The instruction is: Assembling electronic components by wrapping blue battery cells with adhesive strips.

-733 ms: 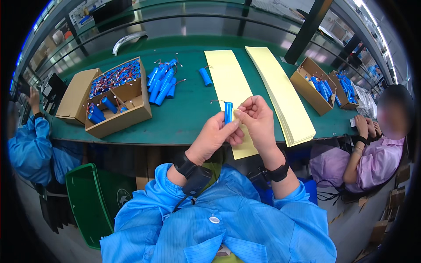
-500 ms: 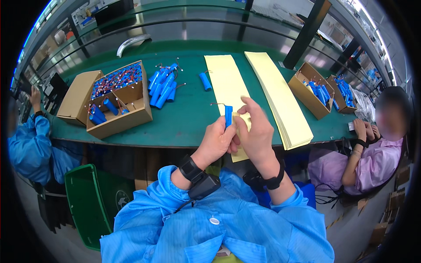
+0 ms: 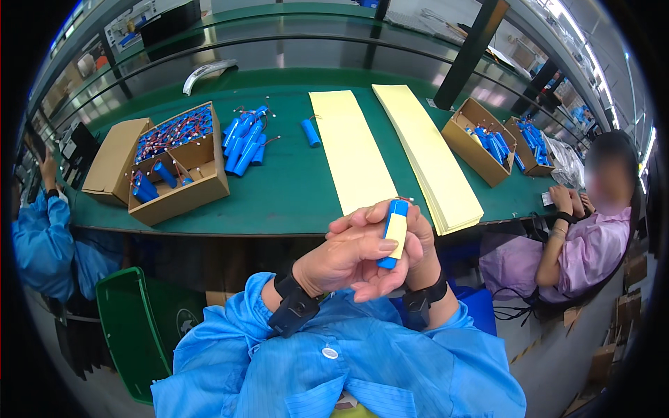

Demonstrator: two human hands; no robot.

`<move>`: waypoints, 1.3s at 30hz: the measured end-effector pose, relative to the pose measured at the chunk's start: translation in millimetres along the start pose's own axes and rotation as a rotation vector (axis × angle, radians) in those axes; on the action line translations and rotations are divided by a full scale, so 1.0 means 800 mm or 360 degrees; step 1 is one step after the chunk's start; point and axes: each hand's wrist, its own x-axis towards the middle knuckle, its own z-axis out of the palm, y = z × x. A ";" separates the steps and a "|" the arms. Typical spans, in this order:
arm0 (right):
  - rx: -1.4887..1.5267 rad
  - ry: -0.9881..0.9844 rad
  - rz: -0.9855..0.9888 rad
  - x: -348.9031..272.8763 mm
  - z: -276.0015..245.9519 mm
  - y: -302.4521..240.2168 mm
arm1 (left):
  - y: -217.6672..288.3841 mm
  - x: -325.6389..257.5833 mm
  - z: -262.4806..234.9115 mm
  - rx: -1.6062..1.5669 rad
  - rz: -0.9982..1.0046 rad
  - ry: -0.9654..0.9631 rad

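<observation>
A blue cylindrical battery pack (image 3: 398, 208) with a short wire lead lies tilted between my two hands, close to my body at the table's front edge. Along its upper side runs a small yellow paper strip (image 3: 396, 230). The thumb of my left hand (image 3: 341, 259) presses on the strip, with its fingers closed about the pack. My right hand (image 3: 421, 237) cradles the same pack from the right and below; some of its fingers are hidden. Just beyond my hands lies a long pale yellow sheet (image 3: 352, 150). One loose battery pack (image 3: 311, 134) rests left of that sheet.
To the left, a cardboard box (image 3: 182, 197) holds many blue packs, beside a pile of packs (image 3: 244, 143). A stack of yellow sheets (image 3: 428, 164) and further boxes of packs (image 3: 481, 160) stand right. People sit at both sides; a green bin (image 3: 132, 327) is below left.
The battery pack has come down and toward me, turning lengthwise. The yellow piece, earlier at my right fingers, now lies flat on it under my left thumb.
</observation>
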 end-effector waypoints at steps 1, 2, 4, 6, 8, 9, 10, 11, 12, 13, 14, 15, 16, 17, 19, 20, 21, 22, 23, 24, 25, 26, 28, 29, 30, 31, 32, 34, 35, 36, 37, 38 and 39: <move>0.0064 -0.0017 -0.0019 0.002 0.001 0.003 | -0.004 0.003 -0.001 -0.0209 0.0029 -0.0041; 0.0065 -0.0022 -0.0016 0.003 0.001 0.003 | -0.007 0.006 -0.004 -0.0415 0.0059 -0.0081; -0.0130 0.0114 -0.0111 0.004 0.000 0.002 | -0.012 0.012 -0.010 -0.0511 0.0077 -0.0081; -0.0347 0.0270 -0.0131 0.001 0.001 -0.021 | -0.010 0.015 -0.011 -0.0150 -0.0184 0.0275; -0.0924 0.0530 -0.0290 0.007 -0.006 -0.055 | -0.013 0.007 -0.016 0.0446 -0.0237 0.0708; -0.1458 0.0771 -0.0412 0.006 -0.011 -0.092 | -0.012 0.007 -0.026 0.1035 -0.0035 0.0864; -0.2308 0.1146 -0.0509 0.002 -0.036 -0.139 | -0.008 0.009 -0.041 0.1634 0.0167 0.1006; -0.2962 0.1501 -0.0581 -0.001 -0.077 -0.180 | -0.003 0.016 -0.077 0.2142 0.0328 0.1266; -0.3642 0.1485 -0.0877 -0.015 -0.124 -0.229 | 0.008 0.023 -0.103 0.2655 0.0531 0.1510; -0.3889 0.1841 -0.0450 -0.015 -0.142 -0.257 | 0.028 0.025 -0.121 0.2774 0.0365 0.1720; -0.4093 0.2204 0.0027 -0.015 -0.153 -0.276 | 0.049 0.032 -0.138 0.2877 0.0199 0.1920; -0.4102 0.2207 0.0028 -0.022 -0.164 -0.288 | 0.064 0.044 -0.153 0.2883 0.0042 0.2020; -0.4141 0.2293 0.0310 -0.024 -0.173 -0.296 | 0.077 0.052 -0.163 0.2880 -0.0115 0.2129; -0.4164 0.2375 0.0606 -0.027 -0.181 -0.303 | 0.082 0.059 -0.178 0.2868 -0.0111 0.2133; -0.4166 0.2367 0.0639 -0.033 -0.197 -0.313 | 0.079 0.074 -0.207 0.2898 -0.0380 0.2253; -0.4160 0.2350 0.0662 -0.034 -0.205 -0.319 | 0.078 0.077 -0.215 0.2888 -0.0398 0.2244; -0.4157 0.2384 0.0698 -0.038 -0.213 -0.333 | 0.078 0.083 -0.222 0.2928 -0.0397 0.2239; -0.4147 0.2309 0.0689 -0.039 -0.221 -0.347 | 0.077 0.086 -0.228 0.2967 -0.0406 0.2233; -0.4134 0.2238 0.0679 -0.047 -0.227 -0.356 | 0.077 0.088 -0.238 0.2928 -0.0367 0.2276; -0.4129 0.2257 0.0723 -0.045 -0.215 -0.349 | 0.074 0.086 -0.239 0.3068 -0.0233 0.2349; -0.4123 0.2376 0.0772 -0.032 -0.190 -0.336 | 0.081 0.085 -0.231 0.2944 -0.0279 0.2315; -0.4114 0.2460 0.0805 -0.016 -0.170 -0.321 | 0.089 0.076 -0.225 0.2823 -0.0333 0.2311; -0.4209 0.2098 0.0125 -0.009 -0.139 -0.298 | 0.088 0.040 -0.266 0.2469 0.0164 0.2200; -0.4091 0.1481 -0.0135 -0.022 -0.124 -0.280 | 0.097 0.040 -0.194 0.1721 0.0125 0.1914; -0.3892 0.0885 -0.0382 -0.034 -0.094 -0.249 | 0.094 0.030 -0.166 0.1717 0.0109 0.1904; -0.3688 0.0407 -0.0214 -0.040 -0.058 -0.207 | 0.089 0.019 -0.147 0.1456 0.0119 0.1700; -0.3385 0.0275 0.0004 -0.043 -0.023 -0.156 | 0.081 0.009 -0.138 0.1200 0.0130 0.1502; -0.3523 -0.0044 0.0229 -0.044 0.007 -0.089 | 0.058 -0.012 -0.126 0.1023 0.0118 0.1431; -0.3538 -0.0112 0.0280 -0.042 0.012 -0.068 | 0.050 -0.020 -0.120 0.0847 0.0126 0.1350; -0.3559 -0.0179 0.0330 -0.040 0.012 -0.051 | 0.042 -0.024 -0.117 0.0847 0.0117 0.1344; -0.3641 -0.0287 0.0260 -0.038 0.005 -0.041 | 0.034 -0.023 -0.115 0.0770 0.0138 0.1331; -0.3644 -0.0281 0.0258 -0.040 -0.007 -0.033 | 0.029 -0.022 -0.112 0.0694 0.0161 0.1319; -0.3677 -0.0217 0.0127 -0.040 -0.021 -0.026 | 0.028 -0.021 -0.110 0.0701 0.0151 0.1317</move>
